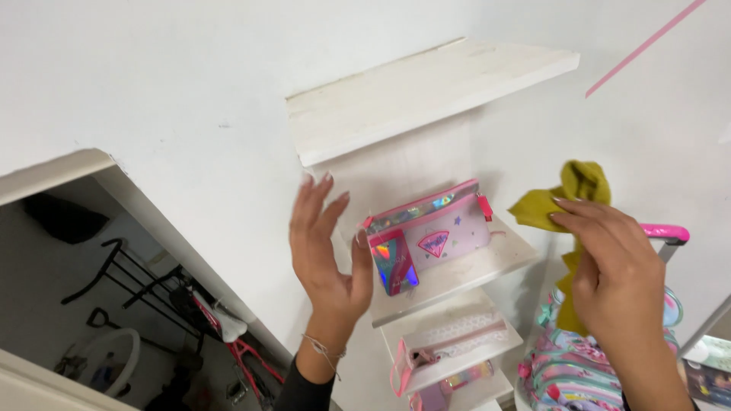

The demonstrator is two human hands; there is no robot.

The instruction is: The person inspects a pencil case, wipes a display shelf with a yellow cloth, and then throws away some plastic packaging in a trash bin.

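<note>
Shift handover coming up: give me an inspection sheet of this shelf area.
Surface: white wall shelves, stepped; top one bare where visible.
Job's things: pink pencil case with shiny trim stands on the middle shelf; yellow-green cloth.
Clutter: pale pink cases on the lower shelves; patterned backpack with a pink handle at lower right.
Grips: left hand open, thumb by the pencil case's end; right hand shut on the cloth.
Cables: nothing seen.
Surroundings: white wall with a pink tape line; opening at left shows a pink bicycle.
</note>
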